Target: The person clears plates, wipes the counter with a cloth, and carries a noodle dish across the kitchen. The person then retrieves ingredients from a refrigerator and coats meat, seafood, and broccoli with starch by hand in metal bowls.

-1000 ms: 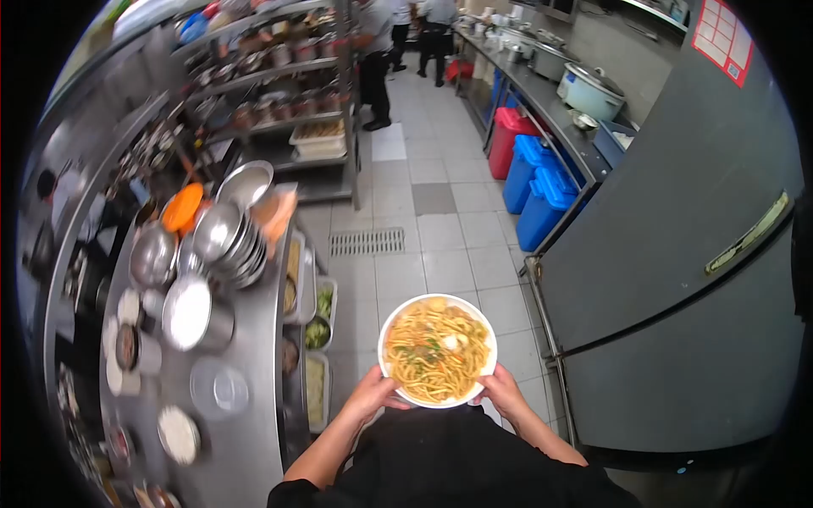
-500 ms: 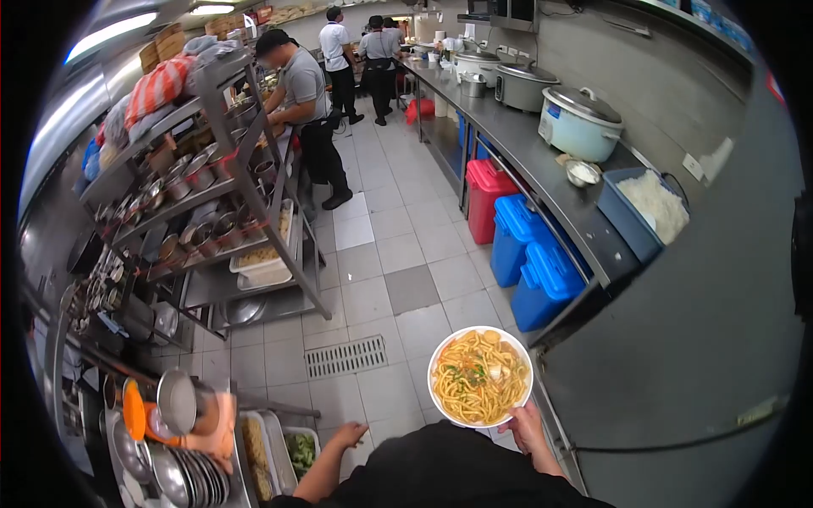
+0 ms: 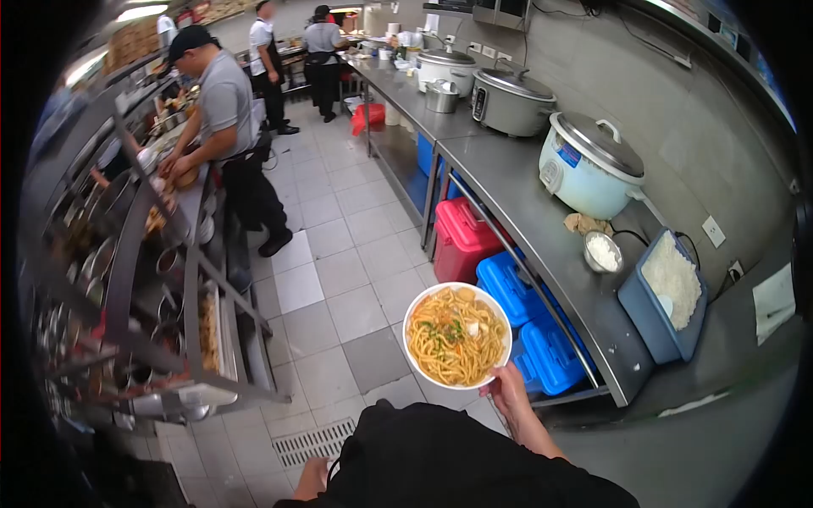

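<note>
My right hand (image 3: 508,396) grips the near right rim of a round white bowl (image 3: 506,349). Thick yellow noodles (image 3: 453,339) fill it, topped with chopped greens and a few pale pieces. The bowl is held out in front of my dark clothing, over the tiled floor. Low by my left side hangs my left hand (image 3: 313,476), partly covered by the clothing. Its fingers are too hidden to read, and it is nearest the floor drain (image 3: 313,444).
Rice cookers (image 3: 593,165), a small bowl of white food (image 3: 602,252) and a blue-grey tub (image 3: 669,288) stand on the right-hand steel counter (image 3: 550,245). Red (image 3: 464,241) and blue lidded bins (image 3: 555,351) sit beneath. A metal rack (image 3: 140,279) and a co-worker (image 3: 233,127) are left.
I have moved forward along the aisle, with the counter and rack now closer. The noodle bowl stays in my right hand. My left hand has dropped closer to my body.
</note>
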The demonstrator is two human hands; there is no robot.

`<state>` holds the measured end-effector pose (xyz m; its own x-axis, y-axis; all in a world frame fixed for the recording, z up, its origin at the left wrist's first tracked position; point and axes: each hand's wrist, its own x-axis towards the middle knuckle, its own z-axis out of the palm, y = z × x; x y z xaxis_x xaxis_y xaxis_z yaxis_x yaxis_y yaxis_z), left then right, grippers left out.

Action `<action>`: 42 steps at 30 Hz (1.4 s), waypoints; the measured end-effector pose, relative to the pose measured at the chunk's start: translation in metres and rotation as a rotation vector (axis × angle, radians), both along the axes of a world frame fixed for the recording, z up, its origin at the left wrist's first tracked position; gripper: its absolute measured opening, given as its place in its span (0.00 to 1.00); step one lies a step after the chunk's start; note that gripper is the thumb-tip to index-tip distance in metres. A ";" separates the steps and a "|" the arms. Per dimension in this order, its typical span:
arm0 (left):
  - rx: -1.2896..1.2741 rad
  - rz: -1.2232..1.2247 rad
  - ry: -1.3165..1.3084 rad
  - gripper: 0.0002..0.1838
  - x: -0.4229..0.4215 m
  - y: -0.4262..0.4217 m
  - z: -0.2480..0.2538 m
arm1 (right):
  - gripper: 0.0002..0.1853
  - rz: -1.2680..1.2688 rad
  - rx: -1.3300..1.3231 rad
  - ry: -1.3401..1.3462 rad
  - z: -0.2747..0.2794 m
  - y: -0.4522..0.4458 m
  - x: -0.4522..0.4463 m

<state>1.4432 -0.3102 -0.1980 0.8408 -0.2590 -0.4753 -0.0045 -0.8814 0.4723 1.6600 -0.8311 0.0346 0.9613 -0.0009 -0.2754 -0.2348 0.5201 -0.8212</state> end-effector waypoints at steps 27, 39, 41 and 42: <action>-0.037 0.060 0.412 0.18 0.934 -0.055 -0.014 | 0.25 -0.367 0.106 0.043 -0.014 -0.076 0.854; 0.229 -1.016 0.381 0.18 1.219 -0.278 -0.043 | 0.18 -0.520 -0.215 0.266 -0.135 0.030 0.566; 0.264 -1.227 0.336 0.18 1.179 -0.327 -0.041 | 0.17 -0.645 -0.465 0.686 -0.172 0.068 0.452; 0.265 -1.324 0.318 0.18 1.150 -0.353 -0.044 | 0.15 -0.781 -0.483 0.784 -0.195 0.096 0.397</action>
<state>2.5935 -0.6636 -0.2422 -0.1101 -0.6428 -0.7581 -0.8237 -0.3679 0.4315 2.0569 -0.7351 -0.1605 0.2277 -0.7712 -0.5945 -0.5156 0.4225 -0.7454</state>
